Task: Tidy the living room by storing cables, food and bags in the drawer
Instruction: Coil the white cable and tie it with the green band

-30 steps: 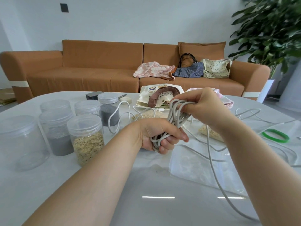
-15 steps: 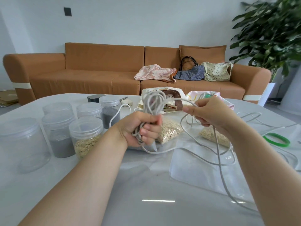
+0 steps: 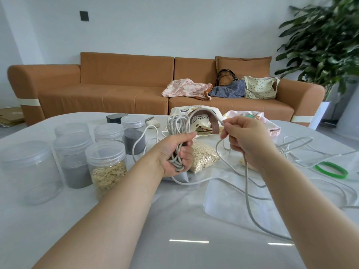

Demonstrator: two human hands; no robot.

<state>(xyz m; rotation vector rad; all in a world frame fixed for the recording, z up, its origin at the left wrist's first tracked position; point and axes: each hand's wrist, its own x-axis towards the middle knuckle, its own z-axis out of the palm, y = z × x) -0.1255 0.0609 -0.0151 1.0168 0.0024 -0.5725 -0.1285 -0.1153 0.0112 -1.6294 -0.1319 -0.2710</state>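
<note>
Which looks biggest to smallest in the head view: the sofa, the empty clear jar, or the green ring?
1. sofa
2. empty clear jar, though nearness to the camera enlarges it
3. green ring

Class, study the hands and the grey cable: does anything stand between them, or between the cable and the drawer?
Nothing stands between them: the left hand grips the coiled cable and the right hand pinches its loose strand. The drawer is not in view, so that path cannot be judged.
</note>
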